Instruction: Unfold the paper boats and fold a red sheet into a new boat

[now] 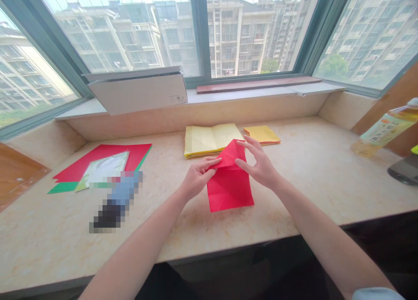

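Bare forearms (148,230) reach up from the bottom of the view, a pale blue sleeve (375,293) just showing at the right wrist's far end, and converge on a piece of red paper (230,189). That paper sits between the two hands, its long axis running away from the body with a slight lean. Its near part is a flat, matte rectangle; its far end is folded into a creased, slanting peak. The left hand (197,178) pinches the fold's left edge between thumb and fingers. The right hand (259,163) is curved around the peak from the other side, thumb on the flap and a fingertip at the top corner; whether it grips or merely steadies, I cannot tell. Both hands touch the paper, so neither is clearly nearer.

Left of the red paper, well apart, a pixelated patch (119,200) hides something on the smooth, mottled stone-like counter (163,182). Beyond that patch, a glossy packet (106,169) overlaps flat red sheets (142,152) and green sheets (62,187). Far to the red paper's right are a dark object (405,169) and a clear bottle (385,128) of amber liquid.

Just behind the red paper lie a creased pale-yellow paper stack (209,139) and, farther right, a smaller folded yellow piece (263,134). Farther back, a smooth white box (140,93) and a narrow reddish-brown board (254,85) rest on the windowsill (222,94).
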Demonstrator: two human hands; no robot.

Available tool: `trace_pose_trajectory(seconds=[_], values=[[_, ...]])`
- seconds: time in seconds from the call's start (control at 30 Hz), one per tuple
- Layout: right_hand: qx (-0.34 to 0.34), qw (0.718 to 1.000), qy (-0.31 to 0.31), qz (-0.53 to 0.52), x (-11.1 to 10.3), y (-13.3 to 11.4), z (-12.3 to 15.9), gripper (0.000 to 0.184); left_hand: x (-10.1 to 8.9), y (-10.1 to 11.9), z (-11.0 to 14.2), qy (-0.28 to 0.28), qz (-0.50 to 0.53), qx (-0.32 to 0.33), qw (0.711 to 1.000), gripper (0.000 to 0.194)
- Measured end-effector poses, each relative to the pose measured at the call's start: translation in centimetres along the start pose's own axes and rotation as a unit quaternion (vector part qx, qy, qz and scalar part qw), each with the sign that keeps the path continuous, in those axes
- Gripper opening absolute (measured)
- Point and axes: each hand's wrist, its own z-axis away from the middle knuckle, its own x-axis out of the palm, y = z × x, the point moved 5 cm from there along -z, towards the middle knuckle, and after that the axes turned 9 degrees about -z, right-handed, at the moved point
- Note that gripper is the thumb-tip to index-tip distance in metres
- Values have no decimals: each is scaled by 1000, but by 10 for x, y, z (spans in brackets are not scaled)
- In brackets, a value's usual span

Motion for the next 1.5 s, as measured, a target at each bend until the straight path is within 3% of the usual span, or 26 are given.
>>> trace_pose_trajectory(seconds=[0.1,0.17,0.27,0.43,0.63,0.73,0.83,1.0,1.1,1.3,1.5], values=[[78,991,-26,-103,5,10,1,65,1,3,3,-6,67,-15,998,31],[134,970,-45,-200,10,16,2,70,2,4,5,-11,91,-17,996,32],[176,941,-24,-288,11,18,2,73,6,3,7,-48,146,-36,987,37],[159,939,72,-297,2,17,-1,78,9,3,6,-52,263,-63,961,54],[110,956,101,-253,3,16,2,68,16,3,4,-82,131,-68,986,55],[128,957,93,-242,6,17,4,69,13,-3,4,-37,88,-87,992,38],[148,949,87,-263,6,15,5,70,8,-8,5,13,136,-107,985,42],[153,938,48,-307,6,10,2,35,6,-8,8,17,197,-98,975,44],[148,941,57,-300,4,11,3,26,1,-8,7,48,179,-89,979,42],[118,951,59,-280,4,5,6,22,-13,-7,2,150,127,-46,979,27],[78,949,68,-299,-2,-6,7,26,-18,2,5,155,72,8,985,19]])
